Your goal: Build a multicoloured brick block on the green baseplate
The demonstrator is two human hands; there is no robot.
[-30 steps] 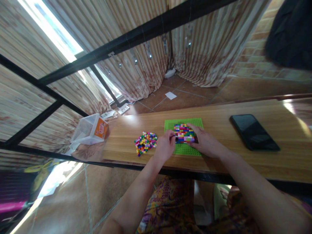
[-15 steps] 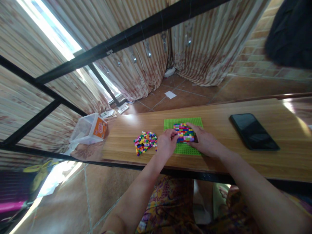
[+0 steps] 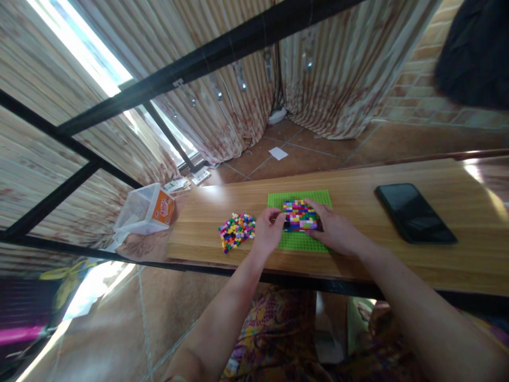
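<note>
A block of many-coloured toy bricks sits on a green studded baseplate. My right hand grips the block's right side, fingers at its far corner and thumb at its near corner. My left hand is closed in a pinch just off the block's left edge, above the plate's left side. Whatever its fingertips may hold is too small to make out. A dark spot shows at the block's lower left corner. Loose small bricks lie heaped on the wooden table, left of my left hand.
A black phone lies on the table at the right. Beyond the table's left end stands a clear plastic box with an orange label. Black metal bars cross in front of curtains. A white paper is on the floor.
My left hand has drawn back slightly left from the block's left edge, uncovering its lower left corner. My right hand stays on the block.
</note>
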